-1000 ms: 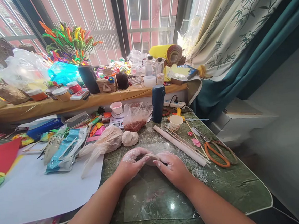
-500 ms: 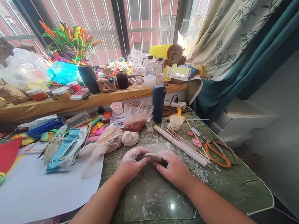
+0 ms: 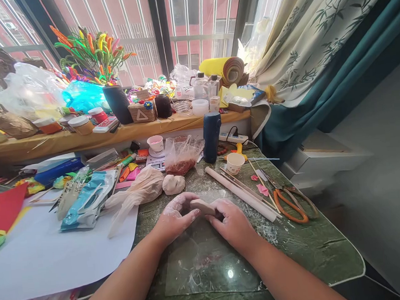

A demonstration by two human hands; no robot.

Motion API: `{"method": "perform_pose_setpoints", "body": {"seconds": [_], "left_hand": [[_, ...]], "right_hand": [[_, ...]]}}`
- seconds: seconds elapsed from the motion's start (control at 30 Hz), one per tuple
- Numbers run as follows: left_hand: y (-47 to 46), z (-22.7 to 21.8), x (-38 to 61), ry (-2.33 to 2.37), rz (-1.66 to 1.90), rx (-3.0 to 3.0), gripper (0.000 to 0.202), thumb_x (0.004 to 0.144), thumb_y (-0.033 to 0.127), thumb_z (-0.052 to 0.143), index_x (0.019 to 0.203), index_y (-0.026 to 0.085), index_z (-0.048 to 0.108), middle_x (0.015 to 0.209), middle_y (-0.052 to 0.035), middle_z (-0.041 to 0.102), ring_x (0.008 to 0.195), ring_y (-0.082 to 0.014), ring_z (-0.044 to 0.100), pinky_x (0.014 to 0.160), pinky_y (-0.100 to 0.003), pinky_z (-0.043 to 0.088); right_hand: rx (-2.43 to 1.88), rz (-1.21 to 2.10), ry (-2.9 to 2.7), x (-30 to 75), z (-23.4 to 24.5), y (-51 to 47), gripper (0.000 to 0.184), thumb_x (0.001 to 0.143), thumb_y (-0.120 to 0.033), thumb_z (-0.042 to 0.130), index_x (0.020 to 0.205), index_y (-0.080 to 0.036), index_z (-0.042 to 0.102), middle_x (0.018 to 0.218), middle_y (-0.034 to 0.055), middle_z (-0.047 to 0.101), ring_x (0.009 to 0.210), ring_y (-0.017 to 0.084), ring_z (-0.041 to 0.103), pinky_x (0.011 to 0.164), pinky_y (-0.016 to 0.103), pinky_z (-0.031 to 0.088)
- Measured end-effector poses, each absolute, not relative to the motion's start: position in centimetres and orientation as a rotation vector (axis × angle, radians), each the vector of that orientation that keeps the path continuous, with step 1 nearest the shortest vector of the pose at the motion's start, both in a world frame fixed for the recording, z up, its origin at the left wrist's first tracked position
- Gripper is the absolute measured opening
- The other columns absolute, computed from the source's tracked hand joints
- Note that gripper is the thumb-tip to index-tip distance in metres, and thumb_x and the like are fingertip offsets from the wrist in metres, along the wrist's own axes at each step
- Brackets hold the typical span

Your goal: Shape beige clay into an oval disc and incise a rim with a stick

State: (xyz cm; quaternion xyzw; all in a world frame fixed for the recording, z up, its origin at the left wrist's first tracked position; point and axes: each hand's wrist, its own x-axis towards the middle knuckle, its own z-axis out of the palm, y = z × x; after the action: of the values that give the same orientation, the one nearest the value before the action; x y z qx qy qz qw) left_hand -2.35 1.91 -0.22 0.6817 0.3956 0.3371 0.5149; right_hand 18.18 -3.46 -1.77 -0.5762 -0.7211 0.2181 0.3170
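A flat piece [image 3: 203,207] is held between the left hand [image 3: 172,220] and the right hand [image 3: 232,223], just over a clear sheet [image 3: 208,268] laid on the table [image 3: 312,247] near its front edge. Behind the hands, a lump [image 3: 173,184] is set beside a limp bag [image 3: 137,193] on its left. To the right, a rolling pin [image 3: 240,193] is laid slantwise, with scissors [image 3: 289,203] farther right and a paper cup [image 3: 235,163] behind it. A flask [image 3: 212,137] is stood at the table's back, with a filled bag [image 3: 183,155] to its left. A paper sheet [image 3: 50,256] is spread at far left. A cluttered sill [image 3: 82,137] is seen behind the table.
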Motion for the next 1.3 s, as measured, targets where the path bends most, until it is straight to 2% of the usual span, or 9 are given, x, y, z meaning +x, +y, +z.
{"method": "perform_pose_setpoints", "body": {"seconds": [0.17,0.33,0.43,0.6,0.67,0.8,1.0,1.13,1.3], "left_hand": [[1.9,-0.1,-2.4,1.026,0.821,1.781,0.034,0.080,0.026,0.074,0.113,0.023,0.069,0.107,-0.0044,0.075,0.102,-0.0248,0.070,0.093,-0.035,0.054],[1.9,0.4,-2.4,1.073,0.777,1.868,0.032,0.078,0.024,0.073,0.110,0.025,0.070,0.106,-0.0016,0.074,0.101,-0.0237,0.069,0.094,-0.034,0.052],[1.7,0.5,-2.3,1.102,0.747,1.905,0.027,0.078,0.024,0.073,0.105,0.024,0.069,0.102,-0.0006,0.074,0.097,-0.0229,0.069,0.089,-0.033,0.053],[1.7,0.3,-2.2,1.096,0.736,1.878,0.023,0.081,0.022,0.068,0.104,0.023,0.067,0.100,-0.0004,0.073,0.095,-0.0215,0.068,0.088,-0.032,0.053],[1.7,0.2,-2.1,1.087,0.751,1.868,0.022,0.082,0.020,0.065,0.104,0.023,0.067,0.101,-0.0012,0.073,0.097,-0.0217,0.068,0.091,-0.033,0.053],[1.8,0.2,-2.2,1.058,0.756,1.855,0.027,0.081,0.019,0.066,0.108,0.023,0.067,0.104,-0.0023,0.073,0.101,-0.0227,0.067,0.095,-0.034,0.051],[1.7,0.1,-2.2,1.059,0.733,1.826,0.015,0.085,0.025,0.065,0.100,0.021,0.065,0.097,-0.0032,0.071,0.095,-0.0227,0.067,0.087,-0.033,0.053],[1.8,0.0,-2.2,1.024,0.759,1.804,0.021,0.086,0.027,0.064,0.106,0.021,0.061,0.100,-0.0033,0.071,0.094,-0.0213,0.067,0.086,-0.032,0.054],[1.8,-0.1,-2.1,1.033,0.722,1.833,0.025,0.084,0.027,0.068,0.109,0.023,0.065,0.101,-0.0018,0.073,0.096,-0.0220,0.067,0.088,-0.033,0.052]], "right_hand": [[-1.496,0.585,-1.820,18.6,-1.5,-3.6,0.006,0.091,-0.025,0.065,0.095,-0.025,0.070,0.093,0.0036,0.071,0.091,0.024,0.064,0.082,0.036,0.049],[-1.465,0.595,-1.761,18.6,-1.3,-3.6,0.006,0.090,-0.023,0.066,0.094,-0.024,0.071,0.092,0.0040,0.071,0.089,0.023,0.065,0.082,0.036,0.050],[-1.397,0.612,-1.726,18.6,-1.0,-3.6,0.011,0.090,-0.022,0.064,0.098,-0.024,0.071,0.095,0.0036,0.071,0.089,0.022,0.065,0.082,0.035,0.050],[-1.451,0.675,-1.709,18.4,-0.7,-3.6,0.003,0.088,-0.022,0.065,0.089,-0.023,0.067,0.090,0.0025,0.069,0.086,0.022,0.062,0.077,0.033,0.048],[-1.468,0.688,-1.743,18.3,-0.7,-3.6,0.006,0.088,-0.023,0.065,0.083,-0.023,0.065,0.087,0.0020,0.067,0.084,0.022,0.061,0.075,0.032,0.046],[-1.449,0.717,-1.790,18.1,-0.8,-3.3,0.006,0.090,-0.025,0.065,0.085,-0.024,0.065,0.089,0.0019,0.068,0.088,0.022,0.062,0.079,0.033,0.045],[-1.559,0.734,-1.796,18.2,-0.8,-3.1,0.006,0.087,-0.026,0.070,0.083,-0.023,0.066,0.087,0.0025,0.068,0.088,0.023,0.061,0.078,0.034,0.044],[-1.453,0.727,-1.779,18.6,-0.7,-3.5,0.005,0.090,-0.026,0.066,0.087,-0.023,0.069,0.087,0.0024,0.067,0.085,0.022,0.059,0.077,0.033,0.045],[-1.388,0.745,-1.752,18.7,-0.5,-3.6,0.010,0.093,-0.030,0.063,0.090,-0.023,0.070,0.088,0.0029,0.067,0.087,0.022,0.060,0.080,0.033,0.046]]}}
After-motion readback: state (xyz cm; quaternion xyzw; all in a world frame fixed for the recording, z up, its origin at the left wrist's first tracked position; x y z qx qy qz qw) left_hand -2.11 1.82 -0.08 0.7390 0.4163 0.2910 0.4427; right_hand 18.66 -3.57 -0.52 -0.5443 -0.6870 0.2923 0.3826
